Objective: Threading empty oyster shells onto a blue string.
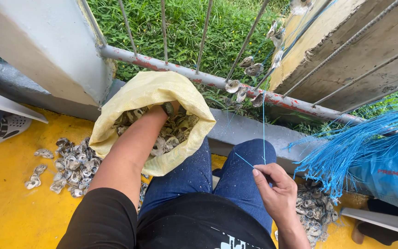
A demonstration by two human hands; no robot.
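Observation:
My left hand reaches down into a yellow woven sack full of oyster shells; its fingers are buried among them, so the grip is hidden. My right hand rests over my right knee and pinches a thin blue string. That string runs up to shells strung along the railing. I sit in blue jeans and a black shirt.
Loose shells lie in a pile on the yellow floor at left; another heap sits at right. A bundle of blue strings hangs at right. A rusty metal railing fronts grass. Someone's grey shoe is at far left.

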